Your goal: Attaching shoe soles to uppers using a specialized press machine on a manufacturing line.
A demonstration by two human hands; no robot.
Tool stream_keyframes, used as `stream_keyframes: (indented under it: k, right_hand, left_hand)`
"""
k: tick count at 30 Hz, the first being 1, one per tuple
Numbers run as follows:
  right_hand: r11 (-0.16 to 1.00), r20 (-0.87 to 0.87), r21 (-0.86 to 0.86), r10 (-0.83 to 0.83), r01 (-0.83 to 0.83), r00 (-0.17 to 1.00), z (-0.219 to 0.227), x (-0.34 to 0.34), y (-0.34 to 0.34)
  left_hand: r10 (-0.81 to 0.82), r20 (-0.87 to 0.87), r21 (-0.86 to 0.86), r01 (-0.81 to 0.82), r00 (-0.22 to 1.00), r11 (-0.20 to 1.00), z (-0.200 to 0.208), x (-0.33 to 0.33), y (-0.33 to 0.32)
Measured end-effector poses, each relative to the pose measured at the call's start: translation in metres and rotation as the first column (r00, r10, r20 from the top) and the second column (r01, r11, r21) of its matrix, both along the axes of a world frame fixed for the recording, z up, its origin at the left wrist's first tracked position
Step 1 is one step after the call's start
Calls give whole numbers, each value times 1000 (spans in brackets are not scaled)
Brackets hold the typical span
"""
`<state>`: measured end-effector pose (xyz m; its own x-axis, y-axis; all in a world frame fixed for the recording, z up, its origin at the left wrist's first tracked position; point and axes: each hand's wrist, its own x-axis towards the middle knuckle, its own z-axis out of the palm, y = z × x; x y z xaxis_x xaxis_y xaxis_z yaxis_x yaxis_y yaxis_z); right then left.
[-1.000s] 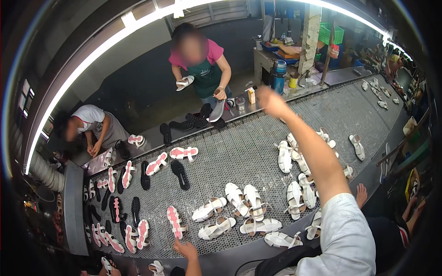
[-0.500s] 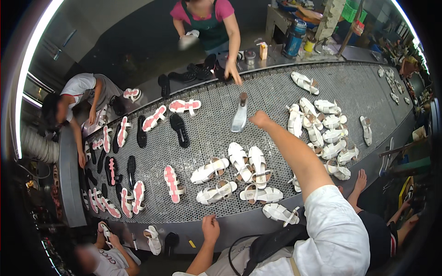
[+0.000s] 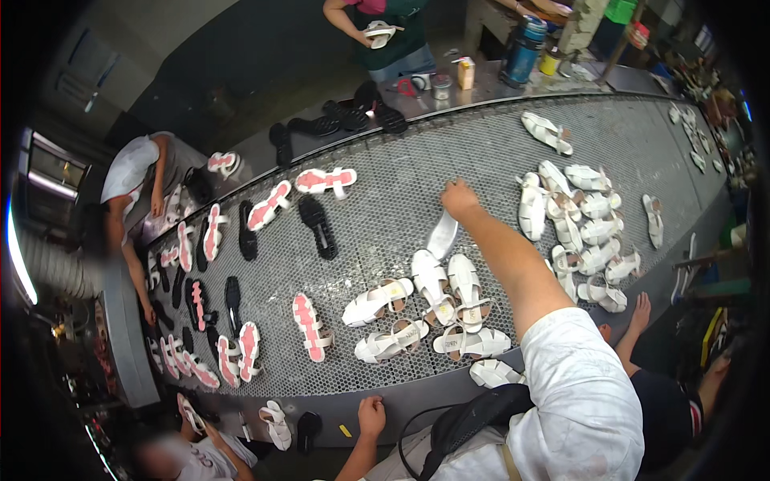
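Note:
My right hand (image 3: 459, 199) reaches over the middle of the perforated conveyor belt (image 3: 385, 212), its fingers closed round the heel end of a silvery shoe last (image 3: 442, 237). The last's toe points down toward a white sandal (image 3: 431, 280), which lies in a cluster of several white sandals nearest to me. At the belt's near edge, my left hand (image 3: 371, 417) is curled into a loose fist, and nothing shows in it. A white sandal with a pink underside (image 3: 310, 327) lies left of the cluster.
More white sandals (image 3: 597, 228) are heaped to the right. Black soles (image 3: 318, 227) and pink-bottomed sandals lie left. Across the belt a co-worker holds a white sandal (image 3: 379, 34); other people sit at the left. A blue flask (image 3: 524, 52) stands at the far edge.
My right hand has closed on the shoe last and drawn it nearer to me. The co-worker across has pulled an arm back from the belt and now holds the sandal close.

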<state>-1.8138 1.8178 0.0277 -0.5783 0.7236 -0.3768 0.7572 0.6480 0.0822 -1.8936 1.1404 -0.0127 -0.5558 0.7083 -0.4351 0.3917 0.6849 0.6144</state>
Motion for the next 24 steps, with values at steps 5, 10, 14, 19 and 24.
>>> stream_keyframes:
  k: [5, 10, 14, 19, 24]
  right_hand:
    - [990, -94, -59, -134, 129, 986, 28, 71, -28]
    - [928, -121, -131, -365, 350, 923, 87, 198, -109]
    - [811, -82, -246, -563, 531, 822, 129, 306, -195]
    - [672, -71, -270, -729, 690, 681, 155, 423, -310]
    - [617, -136, -208, -786, 759, 603, 187, 482, -397]
  left_hand:
    - [22, 6, 52, -23, 1000, 998, -7, -1, -12]
    - [46, 27, 29, -47, 999, 998, 3, 3, -38]
    - [50, 82, -6, -50, 995, 999, -7, 8, -82]
    - [67, 120, 64, -75, 991, 995, -8, 20, -120]
    - [90, 301, 81, -119, 950, 990, 20, 38, -135]
